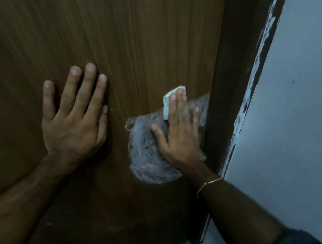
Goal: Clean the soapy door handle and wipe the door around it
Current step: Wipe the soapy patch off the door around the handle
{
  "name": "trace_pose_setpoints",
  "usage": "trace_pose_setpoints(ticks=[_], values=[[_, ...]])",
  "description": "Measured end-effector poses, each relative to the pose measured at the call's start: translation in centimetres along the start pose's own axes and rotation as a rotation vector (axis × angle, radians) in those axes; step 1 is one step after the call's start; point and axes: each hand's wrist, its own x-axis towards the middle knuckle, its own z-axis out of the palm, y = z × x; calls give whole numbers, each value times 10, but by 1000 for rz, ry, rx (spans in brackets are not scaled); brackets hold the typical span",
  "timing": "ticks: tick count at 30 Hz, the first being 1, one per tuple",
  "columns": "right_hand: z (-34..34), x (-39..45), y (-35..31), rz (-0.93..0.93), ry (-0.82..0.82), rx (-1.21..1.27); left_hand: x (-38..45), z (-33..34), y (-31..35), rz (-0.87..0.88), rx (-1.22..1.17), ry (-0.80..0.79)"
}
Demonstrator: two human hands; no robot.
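Brown door [127,26], cloth [171,96] under right hand [178,136] fingers

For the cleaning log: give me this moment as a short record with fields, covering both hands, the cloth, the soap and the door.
left hand: left hand flat on the brown wood-grain door, fingers spread, holding nothing
right hand: right hand pressing the white folded cloth to the door with straight fingers
soap: white foamy soap smear on the door under and below the right hand, beside the dark door frame
door handle: not visible
wrist: thin gold bracelet on the right wrist
wall: pale blue-grey wall to the right
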Motion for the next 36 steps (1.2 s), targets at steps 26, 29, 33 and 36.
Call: trace_pose_setpoints(ticks=[26, 29, 33, 36], values=[[-8, 1, 39, 289, -24, 291, -4, 13, -3, -7, -43, 13], [-4, -4, 30, 284, -21, 328, -2, 9, -4, 0, -13, 20], [-2, -23, 34, 286, -68, 327, -2, 4, 0, -4, -6, 5], [-5, -5, 31, 340, -31, 393, 1, 3, -1, 4, 7, 5]])
